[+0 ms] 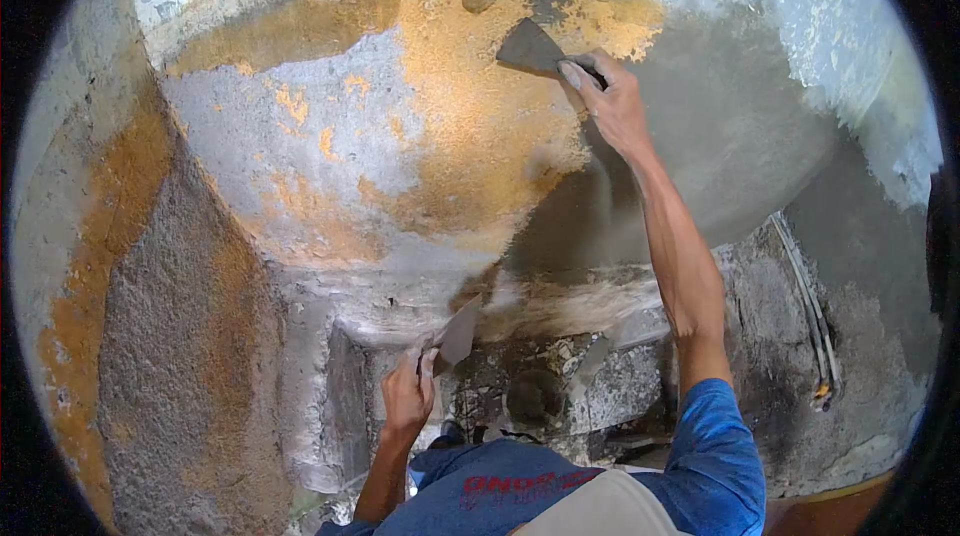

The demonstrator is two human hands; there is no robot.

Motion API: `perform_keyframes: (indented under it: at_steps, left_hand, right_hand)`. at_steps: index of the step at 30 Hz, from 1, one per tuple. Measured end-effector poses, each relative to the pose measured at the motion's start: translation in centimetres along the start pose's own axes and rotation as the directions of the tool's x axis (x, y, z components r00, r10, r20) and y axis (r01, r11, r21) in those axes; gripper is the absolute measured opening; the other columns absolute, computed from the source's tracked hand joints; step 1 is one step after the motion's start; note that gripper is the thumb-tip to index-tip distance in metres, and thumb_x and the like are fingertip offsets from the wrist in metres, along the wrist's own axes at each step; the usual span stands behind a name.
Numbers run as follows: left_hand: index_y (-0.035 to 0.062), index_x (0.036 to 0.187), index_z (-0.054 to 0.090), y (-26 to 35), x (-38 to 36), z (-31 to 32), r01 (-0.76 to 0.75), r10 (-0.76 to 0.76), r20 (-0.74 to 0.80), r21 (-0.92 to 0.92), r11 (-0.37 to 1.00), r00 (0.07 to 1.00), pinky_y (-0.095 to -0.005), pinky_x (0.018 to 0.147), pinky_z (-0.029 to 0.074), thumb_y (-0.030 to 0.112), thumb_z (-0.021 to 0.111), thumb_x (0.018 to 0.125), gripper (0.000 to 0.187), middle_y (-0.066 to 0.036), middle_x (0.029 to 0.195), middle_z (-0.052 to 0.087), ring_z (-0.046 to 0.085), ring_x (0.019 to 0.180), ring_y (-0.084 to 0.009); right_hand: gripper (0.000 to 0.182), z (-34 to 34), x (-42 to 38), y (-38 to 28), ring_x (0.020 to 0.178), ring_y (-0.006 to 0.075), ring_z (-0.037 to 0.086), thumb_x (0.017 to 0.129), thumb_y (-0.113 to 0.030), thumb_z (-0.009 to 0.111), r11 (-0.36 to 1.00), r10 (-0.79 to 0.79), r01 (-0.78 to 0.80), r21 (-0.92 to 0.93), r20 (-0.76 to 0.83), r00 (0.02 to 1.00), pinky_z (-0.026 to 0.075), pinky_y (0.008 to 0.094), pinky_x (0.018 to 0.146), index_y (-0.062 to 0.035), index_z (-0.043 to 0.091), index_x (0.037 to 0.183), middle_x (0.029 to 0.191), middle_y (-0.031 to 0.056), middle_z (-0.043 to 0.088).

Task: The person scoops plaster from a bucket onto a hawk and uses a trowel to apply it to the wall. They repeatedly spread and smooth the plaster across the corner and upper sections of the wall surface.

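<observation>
My right hand (612, 96) grips a putty knife (530, 46) with a wide, dark, plaster-coated blade. That blade lies against the wall (470, 116), near the upper edge of an orange-brown patch. Grey wet-looking plaster (720, 126) covers the wall to the right of this hand, and a narrow grey streak runs above the blade. Lower down, my left hand (410, 391) is closed round a second putty knife (460, 333), held out from the wall with its pale blade pointing up and right. The handles of both knives are mostly hidden by my fingers.
Below the wall runs a rough ledge (400, 286). Rubble and debris (610, 386) lie on the floor near my feet. Thin pipes or cables (805, 296) run down the wall at the right. A rough grey side wall (180, 336) stands at the left.
</observation>
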State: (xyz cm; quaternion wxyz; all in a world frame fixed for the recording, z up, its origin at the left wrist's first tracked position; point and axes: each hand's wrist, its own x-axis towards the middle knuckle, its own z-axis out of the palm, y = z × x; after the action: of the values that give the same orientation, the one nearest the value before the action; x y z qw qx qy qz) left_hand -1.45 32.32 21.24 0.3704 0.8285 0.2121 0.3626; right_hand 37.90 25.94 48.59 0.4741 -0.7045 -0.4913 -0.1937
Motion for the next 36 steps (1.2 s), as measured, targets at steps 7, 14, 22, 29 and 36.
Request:
perform_keyframes:
  at_steps: [7, 14, 22, 29, 36]
  left_hand:
    - [-0.0005, 0.125, 0.065, -1.0, 1.5, 0.9, 0.001, -0.001, 0.047, -0.001, 1.000, 0.999, -0.0451, 0.070, 0.056, 0.009, 0.063, 0.099, 0.027, -0.026, 0.095, 0.072, 0.072, 0.082, -0.0413]
    - [-0.0018, 0.123, 0.066, -1.3, 3.4, 2.7, -0.135, 0.135, 0.001, -0.044, 0.990, 0.991, -0.0442, 0.069, 0.057, 0.011, 0.063, 0.099, 0.026, -0.026, 0.092, 0.072, 0.073, 0.080, -0.0416]
    - [-0.0020, 0.128, 0.063, 0.6, 3.1, 1.2, -0.081, 0.079, -0.035, -0.037, 0.996, 0.996, -0.0422, 0.072, 0.058, 0.003, 0.061, 0.099, 0.030, -0.026, 0.100, 0.073, 0.075, 0.086, -0.0374]
    - [-0.0030, 0.132, 0.060, -0.6, 0.7, -1.1, 0.048, -0.052, -0.046, -0.075, 0.996, 0.998, -0.0418, 0.084, 0.058, 0.008, 0.058, 0.103, 0.031, -0.028, 0.112, 0.071, 0.074, 0.100, -0.0377]
    - [-0.0050, 0.129, 0.061, -0.3, 0.5, -1.9, 0.139, -0.142, -0.037, -0.063, 0.988, 0.989, -0.0429, 0.087, 0.056, 0.014, 0.057, 0.105, 0.031, -0.028, 0.112, 0.071, 0.073, 0.102, -0.0398]
  right_hand:
    - [0.030, 0.6, 0.5, 0.6, 0.081, 0.0172, 0.061, 0.097, -0.027, 0.073, 0.999, 0.011, -0.009, 0.042, -0.060, 0.998, 0.050, 0.0349, 0.074, 0.0006, 0.071, 0.106, 0.089, 0.0112, 0.070]
    - [0.033, 1.4, 0.9, -1.5, 0.079, 0.0302, 0.063, 0.095, -0.028, 0.073, 0.975, 0.145, -0.166, -0.146, -0.142, 0.979, 0.050, 0.0437, 0.074, 0.0031, 0.062, 0.100, 0.090, 0.0215, 0.069]
    - [0.037, 2.3, -3.0, -0.1, 0.077, 0.0441, 0.061, 0.095, -0.032, 0.072, 0.947, 0.240, -0.287, -0.141, -0.280, 0.930, 0.047, 0.0505, 0.071, 0.0028, 0.057, 0.097, 0.087, 0.0282, 0.065]
    - [0.024, 5.5, -9.3, -0.4, 0.085, 0.0287, 0.063, 0.101, -0.013, 0.062, 0.994, -0.011, -0.044, -0.096, -0.509, 0.861, 0.051, 0.0396, 0.082, 0.0027, 0.064, 0.120, 0.100, 0.0192, 0.065]
    - [0.040, 7.8, -6.0, -3.9, 0.087, 0.0372, 0.065, 0.096, 0.000, 0.060, 0.947, -0.201, 0.079, -0.310, -0.386, 0.900, 0.053, 0.0440, 0.077, -0.0020, 0.063, 0.136, 0.103, 0.0199, 0.061]
